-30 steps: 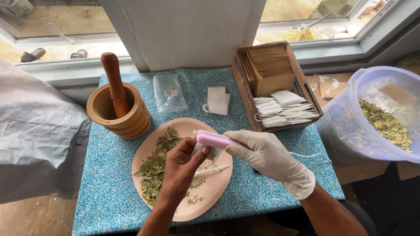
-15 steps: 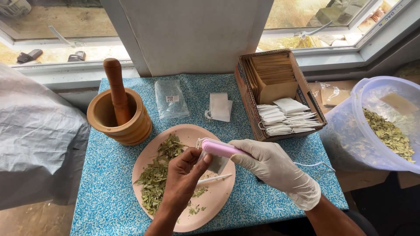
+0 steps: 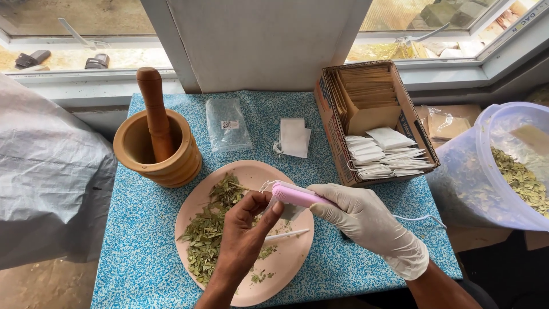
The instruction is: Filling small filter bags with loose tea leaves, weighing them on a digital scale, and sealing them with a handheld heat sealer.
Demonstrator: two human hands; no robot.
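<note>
My left hand (image 3: 243,232), bare, pinches a small white tea bag (image 3: 289,210) over a pink plate (image 3: 286,269). My right hand (image 3: 363,220), in a white glove, grips a pink handheld sealer (image 3: 297,196) with a thin white cord; its tip is clamped on the top edge of the bag. Dried green leaves (image 3: 211,229) lie heaped on the plate's left half, and a thin white stick (image 3: 286,234) rests on the plate just under the bag.
A wooden mortar with pestle (image 3: 157,146) stands at the back left. A clear plastic packet (image 3: 227,123) and empty white tea bags (image 3: 294,137) lie behind the plate. A cardboard box (image 3: 374,123) holds bags and envelopes. At right is a clear tub of leaves (image 3: 509,166).
Both hands with the sealer and the bag have stayed together over the plate, shifting only slightly as the view moved.
</note>
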